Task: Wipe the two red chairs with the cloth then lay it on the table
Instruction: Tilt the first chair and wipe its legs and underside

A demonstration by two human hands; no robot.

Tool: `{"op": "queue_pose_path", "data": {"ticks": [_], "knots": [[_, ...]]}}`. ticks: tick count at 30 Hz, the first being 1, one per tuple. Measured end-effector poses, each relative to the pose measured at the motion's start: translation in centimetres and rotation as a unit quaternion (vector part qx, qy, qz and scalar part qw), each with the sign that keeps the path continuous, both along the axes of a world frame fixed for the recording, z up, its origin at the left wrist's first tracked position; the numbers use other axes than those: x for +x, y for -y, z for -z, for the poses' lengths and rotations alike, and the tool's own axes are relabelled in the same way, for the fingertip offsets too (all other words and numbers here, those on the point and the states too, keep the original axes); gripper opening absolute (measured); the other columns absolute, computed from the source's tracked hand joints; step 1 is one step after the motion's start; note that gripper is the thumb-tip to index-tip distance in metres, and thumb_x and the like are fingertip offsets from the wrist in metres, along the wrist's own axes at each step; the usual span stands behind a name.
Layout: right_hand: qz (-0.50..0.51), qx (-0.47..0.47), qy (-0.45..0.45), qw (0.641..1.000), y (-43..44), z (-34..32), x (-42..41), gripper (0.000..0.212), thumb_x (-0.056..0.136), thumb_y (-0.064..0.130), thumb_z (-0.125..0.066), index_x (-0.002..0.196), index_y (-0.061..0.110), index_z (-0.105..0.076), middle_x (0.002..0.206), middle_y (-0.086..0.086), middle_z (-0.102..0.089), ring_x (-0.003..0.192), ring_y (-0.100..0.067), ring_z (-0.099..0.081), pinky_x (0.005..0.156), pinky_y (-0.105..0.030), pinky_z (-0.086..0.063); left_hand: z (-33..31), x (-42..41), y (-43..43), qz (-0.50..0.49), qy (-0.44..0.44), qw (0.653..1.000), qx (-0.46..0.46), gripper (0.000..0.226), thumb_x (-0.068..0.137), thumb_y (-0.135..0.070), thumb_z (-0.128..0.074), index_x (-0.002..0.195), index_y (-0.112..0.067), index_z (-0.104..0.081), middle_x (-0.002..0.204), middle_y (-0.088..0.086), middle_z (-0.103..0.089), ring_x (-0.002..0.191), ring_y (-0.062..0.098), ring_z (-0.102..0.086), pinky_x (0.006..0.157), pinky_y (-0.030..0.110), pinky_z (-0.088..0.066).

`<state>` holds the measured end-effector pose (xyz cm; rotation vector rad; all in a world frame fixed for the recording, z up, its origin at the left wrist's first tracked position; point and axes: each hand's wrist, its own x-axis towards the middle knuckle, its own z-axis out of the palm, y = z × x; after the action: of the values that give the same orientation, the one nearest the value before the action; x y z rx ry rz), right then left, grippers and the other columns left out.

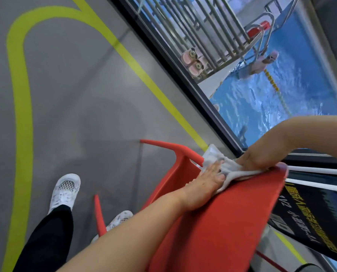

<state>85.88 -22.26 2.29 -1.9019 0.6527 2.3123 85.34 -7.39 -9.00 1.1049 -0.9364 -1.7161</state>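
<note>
A red plastic chair (218, 218) fills the lower right of the head view, tipped so that a broad flat red surface faces me and its legs point left. A white cloth (229, 169) lies bunched on the chair's upper edge. My left hand (205, 183) presses flat on the cloth's lower part. My right hand (260, 158) comes in from the right and grips the cloth's upper part against the chair edge. Only one red chair shows; no table is in view.
Grey floor with yellow-green lines (20, 107) spreads left. My feet in white shoes (65, 191) stand beside the chair legs. A dark-framed window (193, 91) runs diagonally, with a pool, railings and a ladder behind it. A black banner (311, 218) on white poles stands right.
</note>
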Motion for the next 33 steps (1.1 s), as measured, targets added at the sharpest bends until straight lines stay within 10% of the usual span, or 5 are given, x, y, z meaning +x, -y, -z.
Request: {"op": "queue_pose_path", "data": {"ticks": [10, 17, 21, 28, 33], "knots": [[-0.018, 0.018, 0.024, 0.999, 0.2, 12.8, 0.2, 0.057, 0.099, 0.035, -0.035, 0.141, -0.002, -0.026, 0.149, -0.019, -0.029, 0.137, -0.031, -0.03, 0.109, -0.032, -0.022, 11.5, 0.2, 4.1, -0.024, 0.134, 0.988, 0.072, 0.06, 0.099, -0.022, -0.031, 0.144, -0.01, 0.008, 0.155, 0.005, 0.014, 0.142, 0.014, 0.012, 0.116, 0.031, 0.004], [-0.032, 0.044, 0.004, 0.998, -0.4, 12.7, 0.1, 0.067, 0.1, 0.027, -0.032, 0.146, 0.001, 0.01, 0.156, -0.017, 0.016, 0.144, -0.029, -0.009, 0.106, -0.021, -0.008, 10.5, -0.8, 2.0, -0.125, -0.106, 0.979, 0.117, 0.064, 0.095, -0.001, -0.034, 0.144, -0.007, 0.005, 0.156, 0.007, 0.005, 0.143, 0.015, 0.003, 0.117, 0.028, 0.0], [-0.022, 0.076, -0.064, 0.995, -1.0, 8.2, 0.8, 0.058, 0.099, 0.024, -0.032, 0.148, 0.011, -0.005, 0.155, -0.013, -0.016, 0.133, -0.025, -0.034, 0.105, -0.024, -0.027, 6.4, -1.7, -0.5, -0.165, -0.237, 0.947, 0.138, 0.055, 0.095, -0.003, -0.033, 0.145, -0.014, -0.014, 0.153, 0.003, -0.022, 0.138, 0.011, -0.023, 0.116, 0.028, -0.015], [-0.039, 0.074, -0.072, 0.994, -4.6, 2.3, 1.8, 0.049, 0.099, 0.03, -0.034, 0.146, 0.022, -0.023, 0.152, -0.01, -0.029, 0.137, -0.025, -0.03, 0.114, -0.034, -0.022, 3.0, -0.5, -4.9, -0.138, -0.003, 0.989, 0.044, 0.042, 0.089, -0.002, -0.042, 0.127, -0.016, -0.052, 0.137, 0.001, -0.051, 0.127, 0.016, -0.043, 0.108, 0.024, -0.027], [0.017, 0.086, -0.051, 0.995, -9.0, 0.9, 3.2, 0.045, 0.098, 0.035, -0.037, 0.139, 0.017, -0.04, 0.146, -0.008, -0.04, 0.132, -0.022, -0.038, 0.11, -0.029, -0.027, 1.8, 1.4, -8.5, -0.159, 0.0, 0.987, 0.032, 0.024, 0.089, -0.002, -0.046, 0.106, -0.002, -0.063, 0.107, 0.018, -0.064, 0.095, 0.013, -0.05, 0.087, 0.028, -0.038]]}}
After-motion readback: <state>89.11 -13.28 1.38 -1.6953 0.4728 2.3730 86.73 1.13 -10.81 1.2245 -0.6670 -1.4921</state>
